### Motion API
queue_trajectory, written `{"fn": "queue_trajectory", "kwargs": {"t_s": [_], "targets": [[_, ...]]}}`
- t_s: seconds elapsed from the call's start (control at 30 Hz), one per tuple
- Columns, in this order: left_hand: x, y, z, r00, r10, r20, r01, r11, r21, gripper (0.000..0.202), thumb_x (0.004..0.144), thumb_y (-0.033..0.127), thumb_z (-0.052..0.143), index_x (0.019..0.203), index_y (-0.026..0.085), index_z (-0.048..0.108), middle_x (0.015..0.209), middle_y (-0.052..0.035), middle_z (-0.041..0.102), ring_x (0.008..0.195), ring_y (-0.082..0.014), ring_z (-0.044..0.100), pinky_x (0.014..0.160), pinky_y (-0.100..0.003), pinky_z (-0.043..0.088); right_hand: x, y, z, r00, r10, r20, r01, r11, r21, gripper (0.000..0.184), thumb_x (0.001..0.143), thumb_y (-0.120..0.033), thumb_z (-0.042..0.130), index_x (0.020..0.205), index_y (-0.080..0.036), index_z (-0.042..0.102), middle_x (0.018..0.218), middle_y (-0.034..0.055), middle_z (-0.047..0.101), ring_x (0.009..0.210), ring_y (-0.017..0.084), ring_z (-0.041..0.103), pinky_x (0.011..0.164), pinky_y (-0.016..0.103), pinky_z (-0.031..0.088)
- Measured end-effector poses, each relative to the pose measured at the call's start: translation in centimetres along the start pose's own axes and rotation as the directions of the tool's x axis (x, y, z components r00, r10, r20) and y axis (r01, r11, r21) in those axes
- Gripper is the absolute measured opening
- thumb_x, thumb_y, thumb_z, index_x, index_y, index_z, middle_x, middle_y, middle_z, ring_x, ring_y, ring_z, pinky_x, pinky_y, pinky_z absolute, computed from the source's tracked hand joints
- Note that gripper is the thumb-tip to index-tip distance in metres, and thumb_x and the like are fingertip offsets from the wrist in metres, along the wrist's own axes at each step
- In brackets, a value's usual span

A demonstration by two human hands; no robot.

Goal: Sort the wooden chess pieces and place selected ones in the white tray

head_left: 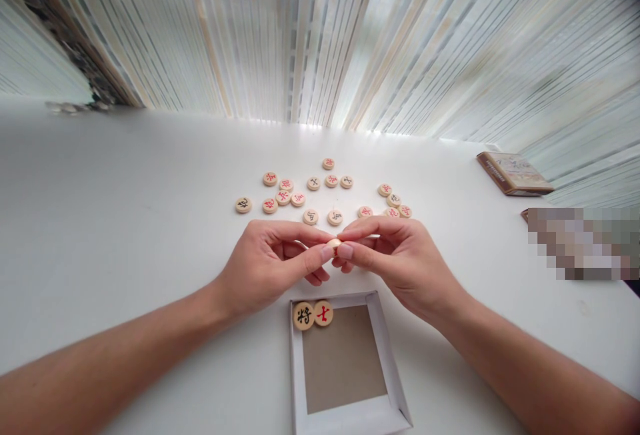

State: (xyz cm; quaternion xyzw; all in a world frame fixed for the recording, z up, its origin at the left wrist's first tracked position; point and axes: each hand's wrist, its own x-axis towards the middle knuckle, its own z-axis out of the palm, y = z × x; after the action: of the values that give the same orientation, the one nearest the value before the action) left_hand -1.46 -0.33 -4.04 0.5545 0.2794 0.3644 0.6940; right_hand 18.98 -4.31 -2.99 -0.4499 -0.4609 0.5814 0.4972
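Between the fingertips of my left hand [270, 255] and my right hand [395, 252] is a round wooden Chinese chess piece [334, 244], tilted so that its marking hardly shows. Both hands pinch it with thumb and forefinger, just beyond a shallow white box tray [350, 418]. In the tray's far left corner lie a black-marked piece [303, 316] and a red-marked piece [323, 313], side by side and face up. Past my hands, several more pieces are scattered, among them a black-marked one [335, 217] close to my fingers.
A loose cluster of red-marked and black-marked pieces [283, 196] spreads across the white table [150, 222]. At the right lies a flat brown box [515, 173], with a blurred-out object [575, 245] nearer to me. A striped curtain [320, 35] hangs along the far edge.
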Motion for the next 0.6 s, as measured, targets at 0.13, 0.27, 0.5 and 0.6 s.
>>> {"fn": "queue_trajectory", "kwargs": {"t_s": [0.13,0.27,0.5,0.6], "targets": [[0.10,-0.03,0.23,0.999,0.022,-0.031,-0.021,1.000,0.009,0.010,0.083,0.015,0.087,0.092,0.020,0.087,0.083,-0.0019,0.084,0.068,-0.0121,0.077,0.065,-0.018,0.067,-0.03,0.00,0.27,0.997,-0.078,0.002,0.078,0.997,-0.001,0.021,0.068,-0.023,0.101,0.084,-0.022,0.087,0.078,0.0035,0.080,0.071,0.016,0.075,0.065,0.025,0.064],[0.07,0.14,0.28,0.999,0.045,-0.022,-0.045,0.999,0.024,0.012,0.086,0.013,0.084,0.094,0.021,0.088,0.082,-0.0014,0.084,0.068,-0.0108,0.076,0.064,-0.016,0.066,0.05,0.27,0.20,0.997,-0.082,0.009,0.082,0.997,-0.003,0.019,0.070,-0.021,0.100,0.083,-0.023,0.086,0.078,0.0026,0.080,0.070,0.013,0.074,0.065,0.020,0.061],[0.08,-0.03,0.00,0.999,0.033,-0.026,-0.033,0.999,-0.005,0.017,0.092,0.014,0.078,0.105,0.019,0.087,0.084,-0.0043,0.084,0.066,-0.0113,0.076,0.063,-0.018,0.067,0.29,0.41,-0.08,0.999,0.003,0.042,-0.005,0.999,0.049,0.015,0.084,-0.025,0.091,0.098,-0.026,0.088,0.082,0.0024,0.082,0.071,0.011,0.076,0.069,0.020,0.064],[0.16,-0.32,-0.20,0.998,0.022,-0.054,-0.024,0.999,-0.040,0.024,0.091,0.014,0.080,0.114,0.020,0.085,0.078,-0.0025,0.083,0.064,-0.0119,0.076,0.062,-0.019,0.068,0.30,0.28,-0.12,0.997,0.063,0.045,-0.067,0.994,0.085,0.019,0.085,-0.028,0.090,0.104,-0.026,0.088,0.085,0.0029,0.083,0.073,0.012,0.077,0.072,0.021,0.065]]}}
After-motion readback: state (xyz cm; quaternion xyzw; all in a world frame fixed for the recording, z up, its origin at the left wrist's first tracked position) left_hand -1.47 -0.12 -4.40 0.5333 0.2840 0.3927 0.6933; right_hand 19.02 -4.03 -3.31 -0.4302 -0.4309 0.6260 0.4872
